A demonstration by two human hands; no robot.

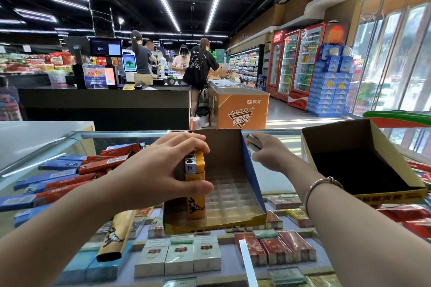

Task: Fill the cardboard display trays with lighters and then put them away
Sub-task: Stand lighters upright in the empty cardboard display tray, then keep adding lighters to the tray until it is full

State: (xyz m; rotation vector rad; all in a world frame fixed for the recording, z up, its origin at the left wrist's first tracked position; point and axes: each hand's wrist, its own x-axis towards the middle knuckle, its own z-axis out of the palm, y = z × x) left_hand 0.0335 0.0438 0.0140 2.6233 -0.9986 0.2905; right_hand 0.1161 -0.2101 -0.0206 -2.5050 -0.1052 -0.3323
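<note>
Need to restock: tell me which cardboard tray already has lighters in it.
The middle tray under the left hand: yellow lighters stand inside. The right tray looks empty.

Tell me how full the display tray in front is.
Mostly empty: display tray has yellow lighters only at its left, under the left hand.

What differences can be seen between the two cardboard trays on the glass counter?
The middle tray holds yellow lighters at its left side, under the left hand; the right tray shows only a dark inside. The middle tray has a clear grid insert; none is visible in the right tray. The middle tray's side wall is blue outside; the right tray's is pale. Both are open, brown inside, with yellow front lips.
</note>
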